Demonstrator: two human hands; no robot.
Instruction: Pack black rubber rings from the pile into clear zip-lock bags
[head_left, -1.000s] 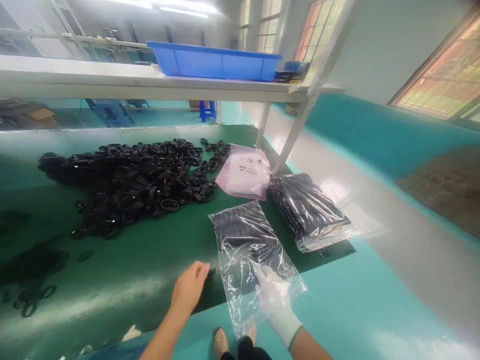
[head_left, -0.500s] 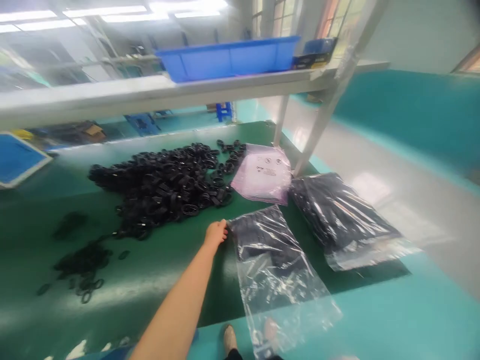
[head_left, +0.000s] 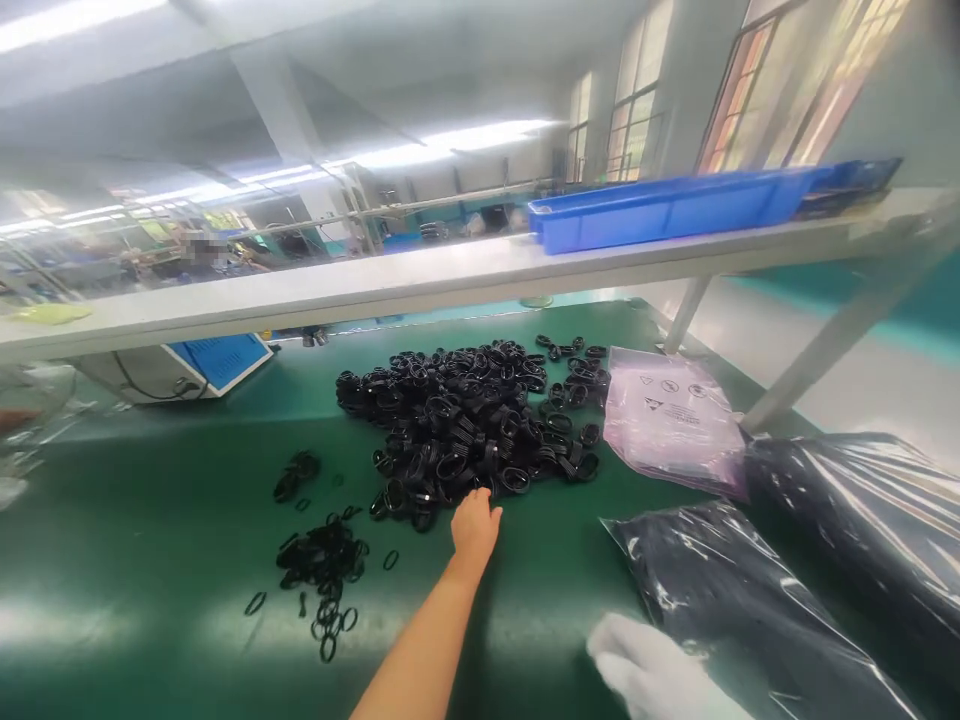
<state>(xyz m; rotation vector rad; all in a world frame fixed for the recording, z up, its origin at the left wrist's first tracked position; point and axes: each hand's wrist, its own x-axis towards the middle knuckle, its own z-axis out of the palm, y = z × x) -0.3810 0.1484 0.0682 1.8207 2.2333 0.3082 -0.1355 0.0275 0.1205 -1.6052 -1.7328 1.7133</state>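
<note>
My left hand [head_left: 476, 530] is bare and reaches to the near edge of a heap of black coiled cables [head_left: 472, 420]. Its thumb stands apart from the fingers, and the fingertips are at the front coils; nothing shows lifted in it. My right hand [head_left: 645, 665], in a white glove, is low on the right, beside and partly over a clear plastic bag with dark contents [head_left: 705, 560]. Motion blurs its fingers. Small black rings [head_left: 322, 555] lie loose to the left of the heap.
A pink printed bag [head_left: 671, 410] lies right of the heap, by a shelf post. Another filled clear bag [head_left: 870, 500] is at the far right. A white shelf [head_left: 360, 300] spans above the green table, carrying a blue bin [head_left: 675, 215]. A blue-and-white box [head_left: 217, 360] stands back left.
My left hand has let go of the clear bag's corner and is now at the cable heap. My gloved right hand has come into view. The camera view has turned left.
</note>
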